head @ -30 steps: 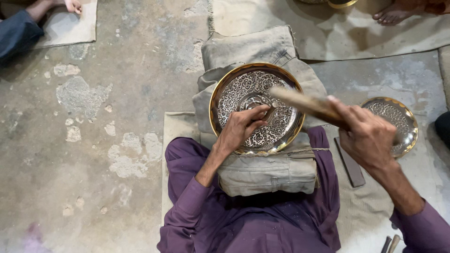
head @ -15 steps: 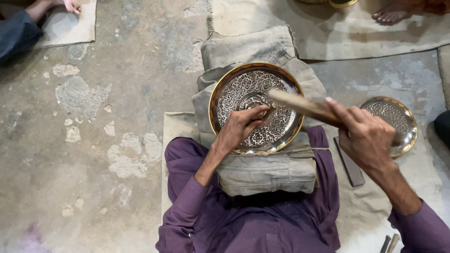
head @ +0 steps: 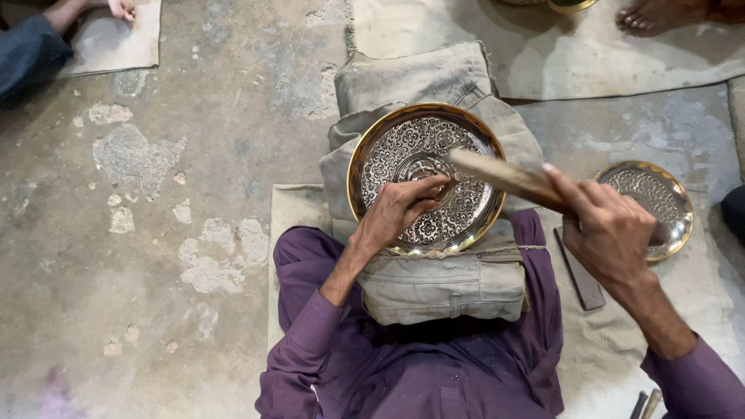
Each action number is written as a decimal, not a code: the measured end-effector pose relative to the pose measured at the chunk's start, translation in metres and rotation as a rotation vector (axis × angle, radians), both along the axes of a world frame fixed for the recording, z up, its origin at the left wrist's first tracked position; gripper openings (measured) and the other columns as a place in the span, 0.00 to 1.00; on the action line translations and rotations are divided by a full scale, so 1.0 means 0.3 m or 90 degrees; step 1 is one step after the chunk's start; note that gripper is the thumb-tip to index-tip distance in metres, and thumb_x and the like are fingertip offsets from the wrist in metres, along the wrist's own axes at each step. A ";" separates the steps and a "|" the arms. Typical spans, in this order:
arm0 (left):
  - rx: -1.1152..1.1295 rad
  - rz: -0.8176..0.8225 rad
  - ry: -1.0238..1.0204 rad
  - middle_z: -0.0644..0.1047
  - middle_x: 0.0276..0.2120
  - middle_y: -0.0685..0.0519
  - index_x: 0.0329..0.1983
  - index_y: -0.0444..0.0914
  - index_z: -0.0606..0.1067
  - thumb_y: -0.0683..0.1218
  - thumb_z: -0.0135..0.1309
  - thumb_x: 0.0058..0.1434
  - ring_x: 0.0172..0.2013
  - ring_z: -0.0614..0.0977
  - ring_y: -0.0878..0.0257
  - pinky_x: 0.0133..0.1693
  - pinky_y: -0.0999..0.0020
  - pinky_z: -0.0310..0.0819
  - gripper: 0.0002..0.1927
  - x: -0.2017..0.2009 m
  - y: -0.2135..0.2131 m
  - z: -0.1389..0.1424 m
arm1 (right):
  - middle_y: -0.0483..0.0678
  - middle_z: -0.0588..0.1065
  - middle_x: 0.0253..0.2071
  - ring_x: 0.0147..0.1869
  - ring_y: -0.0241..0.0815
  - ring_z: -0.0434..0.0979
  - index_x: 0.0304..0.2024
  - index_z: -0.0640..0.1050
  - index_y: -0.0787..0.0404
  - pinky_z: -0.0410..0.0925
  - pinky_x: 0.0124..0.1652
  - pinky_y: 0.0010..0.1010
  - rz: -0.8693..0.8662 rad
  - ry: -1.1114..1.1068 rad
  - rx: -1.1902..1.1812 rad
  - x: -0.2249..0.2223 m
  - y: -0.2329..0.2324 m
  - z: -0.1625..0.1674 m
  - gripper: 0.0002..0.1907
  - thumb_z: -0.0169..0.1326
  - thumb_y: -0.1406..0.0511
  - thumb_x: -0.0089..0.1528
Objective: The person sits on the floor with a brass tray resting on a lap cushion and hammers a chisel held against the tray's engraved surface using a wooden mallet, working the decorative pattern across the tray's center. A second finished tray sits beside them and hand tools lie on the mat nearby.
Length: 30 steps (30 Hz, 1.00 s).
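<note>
A round brass plate (head: 388,147) with a dense engraved floral pattern rests on a grey cloth cushion (head: 442,283) over my lap. My left hand (head: 396,209) lies on the plate's lower middle, fingers pinched on a small chisel whose tip touches the engraved surface. My right hand (head: 609,229) is raised at the right and grips a wooden mallet (head: 504,177). The mallet's far end is over the plate's centre, right by the chisel.
A smaller engraved brass plate (head: 652,194) lies on the mat at right, beside a dark flat bar (head: 580,271). Tool handles (head: 644,405) poke in at the bottom right. Other people's feet (head: 648,15) and a hand (head: 120,9) show along the top edge. Bare concrete floor (head: 155,233) lies left.
The mallet has swung down and left toward the chisel over the plate's centre. My left hand stays on the plate.
</note>
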<state>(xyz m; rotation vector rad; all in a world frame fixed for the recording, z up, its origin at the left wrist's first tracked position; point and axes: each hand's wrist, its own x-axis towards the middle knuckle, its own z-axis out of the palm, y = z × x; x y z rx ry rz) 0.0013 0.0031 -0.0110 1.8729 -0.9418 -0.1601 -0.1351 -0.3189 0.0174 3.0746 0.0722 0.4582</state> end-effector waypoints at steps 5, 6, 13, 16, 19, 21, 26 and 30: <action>-0.004 0.003 -0.015 0.85 0.42 0.52 0.64 0.44 0.72 0.43 0.61 0.61 0.40 0.89 0.63 0.43 0.68 0.86 0.26 0.005 -0.005 0.008 | 0.48 0.79 0.38 0.33 0.42 0.79 0.71 0.69 0.48 0.76 0.31 0.35 0.042 -0.008 0.134 -0.002 0.018 0.003 0.35 0.58 0.70 0.62; 0.000 0.001 -0.021 0.85 0.42 0.52 0.64 0.44 0.72 0.43 0.61 0.61 0.40 0.89 0.63 0.43 0.68 0.86 0.26 0.005 -0.006 0.012 | 0.47 0.81 0.37 0.34 0.43 0.81 0.69 0.72 0.47 0.76 0.32 0.37 0.054 -0.009 0.004 -0.005 0.020 0.008 0.34 0.58 0.72 0.60; 0.027 -0.012 -0.006 0.85 0.39 0.52 0.64 0.42 0.74 0.42 0.61 0.62 0.37 0.89 0.63 0.40 0.67 0.85 0.26 0.009 0.002 0.025 | 0.52 0.79 0.42 0.36 0.43 0.79 0.68 0.71 0.52 0.76 0.35 0.37 0.074 -0.043 0.188 -0.009 0.017 0.005 0.33 0.58 0.70 0.60; 0.004 -0.013 -0.005 0.85 0.40 0.52 0.64 0.42 0.73 0.42 0.61 0.61 0.38 0.89 0.64 0.41 0.68 0.86 0.26 0.009 -0.003 0.011 | 0.48 0.78 0.35 0.27 0.40 0.75 0.70 0.70 0.51 0.73 0.27 0.34 0.016 -0.018 0.146 -0.007 0.005 -0.017 0.31 0.59 0.68 0.65; 0.013 -0.007 0.004 0.85 0.39 0.52 0.63 0.42 0.73 0.42 0.62 0.60 0.38 0.89 0.64 0.41 0.68 0.86 0.26 0.012 -0.003 0.001 | 0.48 0.76 0.35 0.27 0.37 0.73 0.73 0.65 0.54 0.71 0.26 0.30 0.005 0.009 0.255 -0.007 0.001 -0.037 0.33 0.57 0.67 0.66; 0.010 -0.009 -0.013 0.85 0.40 0.52 0.63 0.43 0.74 0.43 0.61 0.60 0.38 0.89 0.64 0.42 0.68 0.86 0.26 0.015 0.000 -0.002 | 0.46 0.81 0.36 0.27 0.37 0.75 0.71 0.70 0.47 0.71 0.25 0.32 0.023 0.017 -0.024 -0.009 -0.004 -0.037 0.32 0.59 0.68 0.65; 0.042 -0.025 -0.030 0.85 0.38 0.53 0.64 0.45 0.74 0.45 0.61 0.61 0.34 0.88 0.64 0.39 0.66 0.85 0.26 0.023 -0.002 -0.006 | 0.53 0.79 0.48 0.39 0.37 0.78 0.75 0.66 0.48 0.75 0.35 0.30 0.070 -0.027 0.276 -0.017 0.004 -0.020 0.35 0.55 0.70 0.65; 0.039 -0.027 -0.048 0.85 0.40 0.52 0.63 0.46 0.74 0.46 0.61 0.60 0.35 0.88 0.64 0.39 0.67 0.85 0.26 0.027 -0.006 -0.011 | 0.48 0.82 0.40 0.31 0.40 0.78 0.71 0.69 0.44 0.73 0.30 0.34 0.021 -0.031 0.016 -0.013 0.017 -0.018 0.33 0.59 0.69 0.64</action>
